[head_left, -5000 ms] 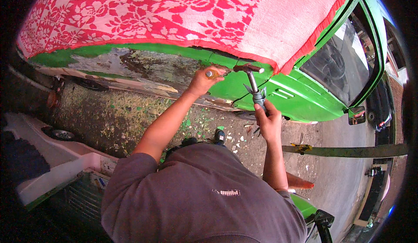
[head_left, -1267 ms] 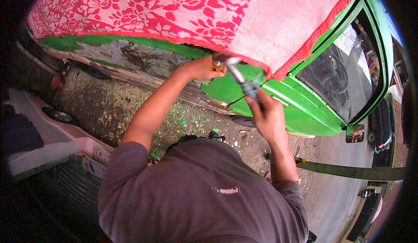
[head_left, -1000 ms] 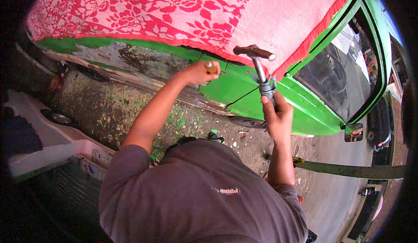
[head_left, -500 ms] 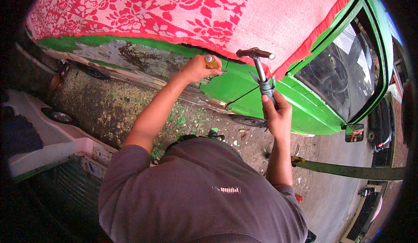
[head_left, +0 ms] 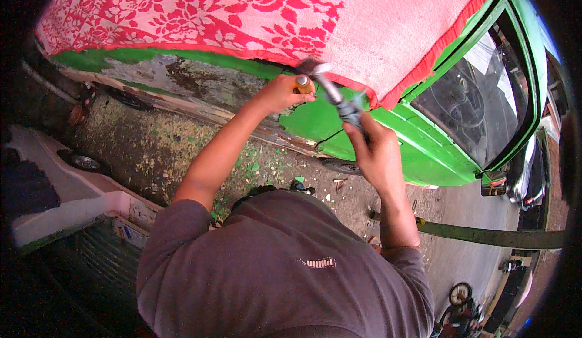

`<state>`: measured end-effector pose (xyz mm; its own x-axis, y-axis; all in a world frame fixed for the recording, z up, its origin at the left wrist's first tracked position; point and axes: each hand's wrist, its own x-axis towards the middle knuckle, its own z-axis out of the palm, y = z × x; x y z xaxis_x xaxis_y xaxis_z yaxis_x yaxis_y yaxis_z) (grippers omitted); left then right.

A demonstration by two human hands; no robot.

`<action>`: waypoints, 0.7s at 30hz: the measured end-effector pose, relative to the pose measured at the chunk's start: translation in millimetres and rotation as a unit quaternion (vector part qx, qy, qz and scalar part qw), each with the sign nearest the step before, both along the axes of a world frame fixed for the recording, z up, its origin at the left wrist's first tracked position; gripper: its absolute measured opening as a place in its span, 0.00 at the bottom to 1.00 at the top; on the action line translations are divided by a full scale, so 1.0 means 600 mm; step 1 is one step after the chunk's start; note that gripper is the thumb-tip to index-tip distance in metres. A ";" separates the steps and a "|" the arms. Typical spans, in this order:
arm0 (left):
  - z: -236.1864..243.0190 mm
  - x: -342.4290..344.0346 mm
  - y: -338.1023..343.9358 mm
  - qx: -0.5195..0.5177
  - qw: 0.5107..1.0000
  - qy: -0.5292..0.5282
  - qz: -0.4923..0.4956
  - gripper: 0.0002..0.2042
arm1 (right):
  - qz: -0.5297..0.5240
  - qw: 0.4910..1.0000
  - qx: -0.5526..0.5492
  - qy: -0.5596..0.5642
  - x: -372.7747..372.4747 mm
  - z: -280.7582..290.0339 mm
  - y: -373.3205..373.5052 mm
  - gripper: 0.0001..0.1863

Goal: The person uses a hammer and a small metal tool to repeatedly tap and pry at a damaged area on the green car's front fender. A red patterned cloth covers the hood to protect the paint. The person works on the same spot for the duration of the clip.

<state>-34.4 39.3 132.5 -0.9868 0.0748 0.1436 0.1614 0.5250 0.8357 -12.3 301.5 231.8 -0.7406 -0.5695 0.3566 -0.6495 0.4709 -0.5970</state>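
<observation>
My left hand (head_left: pixel 280 94) is closed round a screwdriver with an amber handle (head_left: pixel 302 85), held against the side of a green vehicle (head_left: pixel 312 120). Its blade is mostly hidden by my fingers. In my right hand (head_left: pixel 379 150) is a hammer (head_left: pixel 331 89) with a metal shaft and grey material wrapped round its grip. The hammer's head, blurred by motion, is close to the screwdriver's butt end; I cannot tell if they touch. Left of my left hand the panel is stripped to a patchy grey and brown surface (head_left: pixel 200 80).
A pink and red floral cloth (head_left: pixel 242 17) covers the vehicle's top. Green paint flakes (head_left: pixel 251 167) litter the ground beneath. Behind me on the left is a pale car body (head_left: pixel 73 202). A long narrow bar (head_left: pixel 491 235) extends at the right, and a motorcycle (head_left: pixel 461 304) is lower right.
My right hand has swung the hammer left toward the screwdriver, its head now blurred. My left hand has shifted slightly right and up, still gripping the screwdriver. A motorcycle has come into view.
</observation>
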 end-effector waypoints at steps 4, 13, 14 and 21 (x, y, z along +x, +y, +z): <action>-0.046 -0.018 0.003 0.038 0.998 0.039 0.009 0.11 | -0.043 0.995 -0.028 -0.085 0.000 0.010 0.004 0.14; -0.066 -0.033 -0.016 0.077 0.993 0.087 0.004 0.10 | -0.081 0.989 0.023 -0.124 -0.004 -0.004 0.023 0.16; -0.073 -0.036 -0.020 0.077 0.994 0.074 0.006 0.10 | -0.065 0.985 -0.078 -0.142 -0.008 -0.016 0.024 0.16; -0.048 -0.034 -0.005 0.038 0.999 0.021 0.032 0.10 | -0.056 0.994 0.006 -0.094 0.002 -0.010 0.008 0.15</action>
<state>-55.0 36.5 103.6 -0.9823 -0.0004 0.1871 0.1650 0.4697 0.8673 -11.1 306.5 225.9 -0.8523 -0.4834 0.2000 -0.4703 0.5408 -0.6974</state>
